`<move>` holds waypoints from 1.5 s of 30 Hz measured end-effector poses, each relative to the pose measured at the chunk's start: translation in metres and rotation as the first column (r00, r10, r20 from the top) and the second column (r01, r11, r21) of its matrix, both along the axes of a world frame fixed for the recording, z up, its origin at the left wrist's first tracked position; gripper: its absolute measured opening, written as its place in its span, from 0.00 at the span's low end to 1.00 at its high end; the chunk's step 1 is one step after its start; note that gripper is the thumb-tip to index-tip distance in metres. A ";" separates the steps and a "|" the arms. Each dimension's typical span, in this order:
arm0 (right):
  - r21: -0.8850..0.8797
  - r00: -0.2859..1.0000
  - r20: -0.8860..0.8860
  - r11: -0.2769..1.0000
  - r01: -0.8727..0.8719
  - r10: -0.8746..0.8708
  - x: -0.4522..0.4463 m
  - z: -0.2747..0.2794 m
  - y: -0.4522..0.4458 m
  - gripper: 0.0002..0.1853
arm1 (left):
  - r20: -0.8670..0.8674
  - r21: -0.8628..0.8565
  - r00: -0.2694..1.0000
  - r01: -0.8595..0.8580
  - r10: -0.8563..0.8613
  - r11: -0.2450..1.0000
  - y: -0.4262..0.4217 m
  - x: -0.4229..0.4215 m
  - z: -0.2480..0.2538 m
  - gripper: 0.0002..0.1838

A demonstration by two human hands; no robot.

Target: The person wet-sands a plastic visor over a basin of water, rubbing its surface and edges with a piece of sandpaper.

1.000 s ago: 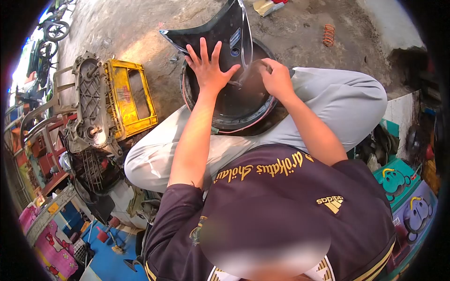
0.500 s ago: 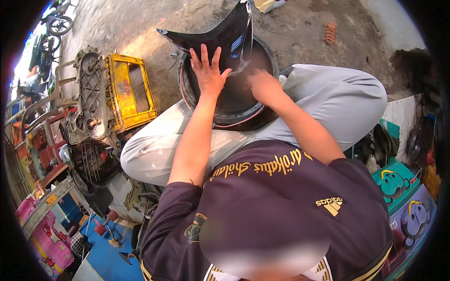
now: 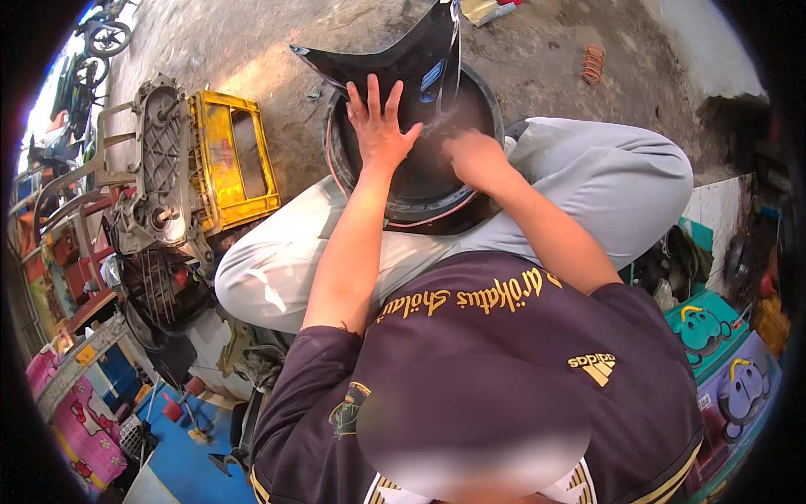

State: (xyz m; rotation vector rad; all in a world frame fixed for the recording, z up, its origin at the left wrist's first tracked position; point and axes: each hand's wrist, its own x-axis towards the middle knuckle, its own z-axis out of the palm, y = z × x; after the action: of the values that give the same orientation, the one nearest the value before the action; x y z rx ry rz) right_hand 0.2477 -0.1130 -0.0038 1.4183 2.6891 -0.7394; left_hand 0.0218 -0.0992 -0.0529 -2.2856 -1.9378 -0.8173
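Observation:
A black, curved, glossy panel (image 3: 382,67) with a blue-and-white mark leans in a round black tub (image 3: 495,101) of murky water between the knees. My left hand (image 3: 379,126) lies on the panel's lower part with its fingers spread. Over the water, near the panel's lower right edge, my right hand (image 3: 474,155) has its fingers curled; their tips are blurred, and whatever they hold is hidden.
Left of the tub stand a yellow crate (image 3: 227,160) and a grey metal engine casing (image 3: 164,151). An orange coil spring (image 3: 593,65) lies on the concrete at the upper right. Green and purple boxes (image 3: 709,328) are at the lower right.
Since a second ago my right hand has moved left and down from the panel's right edge, over the water. The panel has tilted slightly; my left hand has stayed spread on it.

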 end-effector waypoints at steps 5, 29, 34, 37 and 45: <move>-0.045 0.996 0.084 0.999 -0.021 0.025 0.001 0.002 0.000 0.12 | 0.008 -0.020 1.000 0.010 -0.009 1.000 -0.001 0.001 0.003 0.68; -0.488 0.893 -0.201 0.832 0.264 -0.402 0.043 0.101 0.096 0.14 | -0.179 -0.489 0.978 0.003 -0.105 0.872 0.025 -0.037 0.093 0.60; -0.927 0.520 -0.179 0.320 0.196 -0.835 0.032 0.090 0.109 0.20 | -0.101 -0.492 0.987 0.063 -0.128 0.868 0.029 -0.046 0.089 0.60; -0.981 0.388 -0.177 0.192 0.000 -0.904 0.033 0.082 0.119 0.22 | -0.041 -0.521 0.996 0.045 -0.077 0.853 0.040 -0.051 0.087 0.60; -0.853 0.534 -0.355 0.500 0.150 -0.767 0.023 0.070 0.126 0.18 | 0.060 -0.556 0.997 0.072 -0.046 0.828 0.048 -0.062 0.082 0.57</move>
State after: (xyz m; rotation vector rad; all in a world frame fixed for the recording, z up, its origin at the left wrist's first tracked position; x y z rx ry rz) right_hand 0.2704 0.0131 0.0663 1.8710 1.6086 -2.5730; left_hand -0.0400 -0.0513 0.0287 -2.6518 -2.3902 -0.3165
